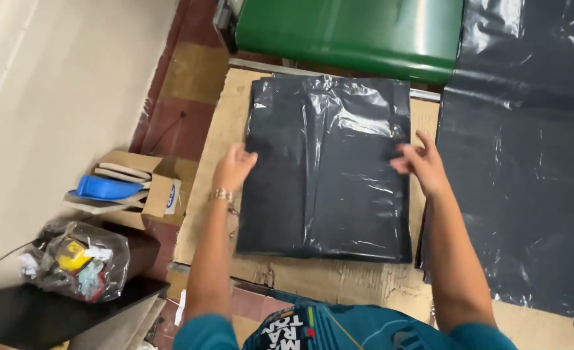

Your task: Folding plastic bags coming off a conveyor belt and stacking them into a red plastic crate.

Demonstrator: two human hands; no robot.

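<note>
A folded, glossy dark grey plastic bag is being kept flat on a brown corrugated cardboard sheet, which is lying over the work surface. The left hand is being placed at the left edge of the bag, with the fingers loosely curled and touching the plastic there; a thin metal bracelet is being worn on this wrist. The right hand is being held at the right edge of the bag, fingers spread and partly bent, and it cannot be told whether the plastic is being pinched or only touched. The bottom edge of the bag is lying close to the near edge of the cardboard, and a narrow strip of bare cardboard is being left on each side. Just to the right, a large sheet of the same dark plastic is being spread out, nearly touching the bag's right edge, so little room is being left there. Behind the bag's top edge a green machine cover is standing near. On the left, beyond the cardboard, a small open cardboard box with a blue object and a clear bag of scraps are being kept well apart from the hands.
</note>
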